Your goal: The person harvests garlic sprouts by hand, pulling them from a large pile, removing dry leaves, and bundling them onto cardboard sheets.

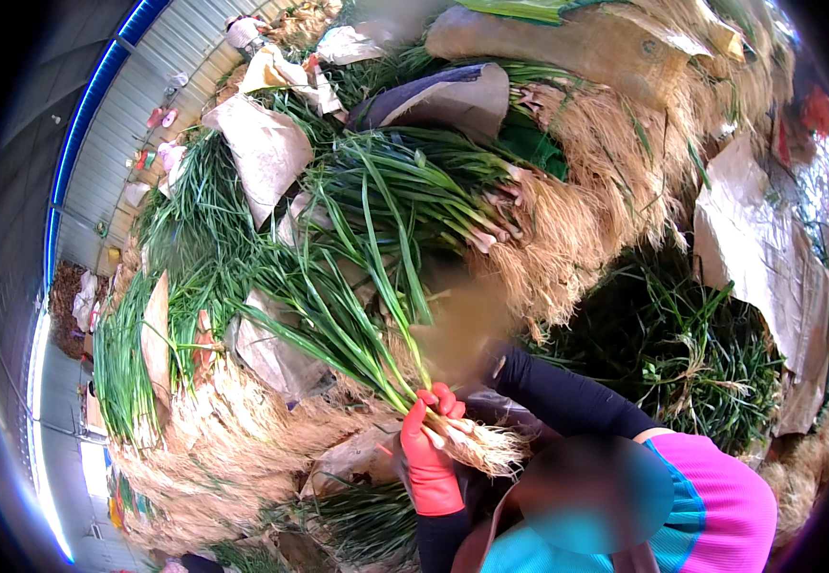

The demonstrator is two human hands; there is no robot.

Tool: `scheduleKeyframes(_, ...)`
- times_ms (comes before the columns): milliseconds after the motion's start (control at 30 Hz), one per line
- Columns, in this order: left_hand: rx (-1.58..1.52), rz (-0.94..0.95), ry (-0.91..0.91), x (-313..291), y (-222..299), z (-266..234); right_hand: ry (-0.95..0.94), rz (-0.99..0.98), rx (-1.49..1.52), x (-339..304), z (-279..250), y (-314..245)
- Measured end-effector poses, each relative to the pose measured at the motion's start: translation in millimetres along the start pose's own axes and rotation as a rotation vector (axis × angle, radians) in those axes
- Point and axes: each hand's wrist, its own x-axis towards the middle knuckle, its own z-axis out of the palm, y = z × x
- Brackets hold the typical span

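In a red glove, my left hand (431, 454) is closed around a small bunch of green garlic (386, 377), just above its roots. The bunch's long flat leaves fan out up and to the left, while its pale stem ends and stringy roots (486, 447) stick out to the right of the glove. A dark sleeve covers my right arm, which reaches in from the lower right. My right hand (462, 334) hovers beside the stems and leaves, but a blur hides its fingers and anything in them.
A large pile of green garlic (414, 181) with tan roots lies beyond my hands, and more bundles (214, 420) lie at left. Loose dark leaves (663, 353) heap up at right, beside a pale sack (758, 267). Sacking pieces (262, 153) lie among the bundles. A corrugated wall (99, 181) runs along the left.
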Motion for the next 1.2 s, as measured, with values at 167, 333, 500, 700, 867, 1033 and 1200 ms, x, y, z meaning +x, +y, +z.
scheduleKeyframes(167, -0.032, 0.014, 0.041, -1.7, 6.0, 10.2, -0.112, 0.073, 0.104, -42.4, -12.8, -6.7)
scheduleKeyframes(333, 0.13, -0.054, 0.21, 14.6, -10.8, 2.3, 0.054, 0.064, 0.43, -56.4, -11.0, -4.6)
scheduleKeyframes(500, 0.052, -0.046, 0.102, 18.3, -10.7, 12.1, 0.072, -0.106, 0.111, -52.4, -28.5, 7.0)
scheduleKeyframes(700, 0.107, -0.055, 0.167, 20.3, -18.2, 17.2, 0.199, -0.323, -1.091, -41.2, -33.9, 41.6)
scheduleKeyframes(867, 0.084, 0.086, 0.098, 3.1, 1.8, 39.8, 0.233, -0.007, -1.567, -55.9, -90.0, 25.2)
scheduleKeyframes(1033, 0.176, 0.266, -0.106, 10.7, 69.1, 82.5, -0.236, 0.763, -1.878, -128.3, -214.3, 99.6)
scheduleKeyframes(1200, 0.687, 0.442, 0.321, 48.9, 144.4, 84.7, 0.384, -0.576, -1.652, -71.6, -74.4, -81.6)
